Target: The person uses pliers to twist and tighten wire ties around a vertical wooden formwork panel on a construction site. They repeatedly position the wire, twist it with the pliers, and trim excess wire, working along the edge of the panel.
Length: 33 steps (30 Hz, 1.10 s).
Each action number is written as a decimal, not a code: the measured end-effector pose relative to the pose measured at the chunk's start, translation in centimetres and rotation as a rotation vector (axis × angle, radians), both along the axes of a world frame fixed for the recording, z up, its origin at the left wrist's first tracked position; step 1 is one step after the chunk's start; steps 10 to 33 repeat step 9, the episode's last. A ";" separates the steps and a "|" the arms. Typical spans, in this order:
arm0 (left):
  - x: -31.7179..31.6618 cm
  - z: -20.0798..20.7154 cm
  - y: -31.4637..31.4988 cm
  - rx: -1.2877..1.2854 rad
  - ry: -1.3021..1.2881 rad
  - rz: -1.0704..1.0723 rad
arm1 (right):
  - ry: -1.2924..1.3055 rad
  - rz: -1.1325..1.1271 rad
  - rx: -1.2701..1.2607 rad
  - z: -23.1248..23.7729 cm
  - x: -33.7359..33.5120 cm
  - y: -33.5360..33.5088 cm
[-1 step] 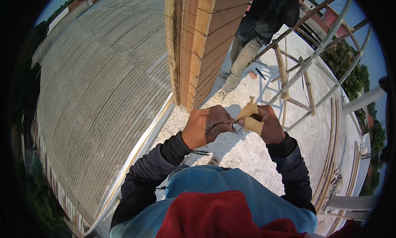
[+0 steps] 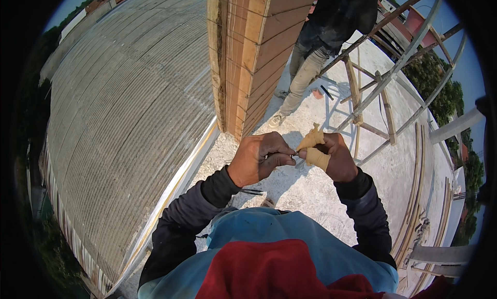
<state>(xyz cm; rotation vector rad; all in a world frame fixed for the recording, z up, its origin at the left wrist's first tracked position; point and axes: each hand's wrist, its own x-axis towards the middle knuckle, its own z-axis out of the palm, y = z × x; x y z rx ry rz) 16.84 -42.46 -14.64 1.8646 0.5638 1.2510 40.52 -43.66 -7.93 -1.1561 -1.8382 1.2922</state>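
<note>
My left hand (image 2: 262, 158) and my right hand (image 2: 337, 157) meet in front of my body, fingertips almost touching. The left thumb and forefinger are pinched together. Beige wrapping (image 2: 312, 138) covers the right forefinger and thumb, with a loose, ragged end at the forefinger's tip. Between the two hands' fingertips shows a small dark piece (image 2: 295, 154), thin and too small to name. Both hands seem to pinch it. The other fingers are curled in, and what lies inside the palms is hidden.
Ahead stands a tall wooden column form (image 2: 248, 66) bound with wire. Beyond it a person in grey trousers (image 2: 300, 81) stands beside metal scaffolding (image 2: 398, 73). A corrugated roof (image 2: 134, 117) falls away left past a pale edge. Long wooden strips (image 2: 414, 195) lie right.
My fingers have shifted very slightly around the small dark piece. At the top edge, the other person's arm has moved a little.
</note>
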 end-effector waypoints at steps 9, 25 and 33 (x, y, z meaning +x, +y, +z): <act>-0.2 0.3 -0.3 -1.001 -0.110 -0.296 | -0.181 -0.025 0.123 -0.2 -0.5 -1.1; -0.2 0.3 -0.3 -1.001 -0.110 -0.296 | -0.181 -0.025 0.123 -0.2 -0.5 -1.1; -0.2 0.3 -0.3 -1.001 -0.110 -0.296 | -0.181 -0.025 0.123 -0.2 -0.5 -1.1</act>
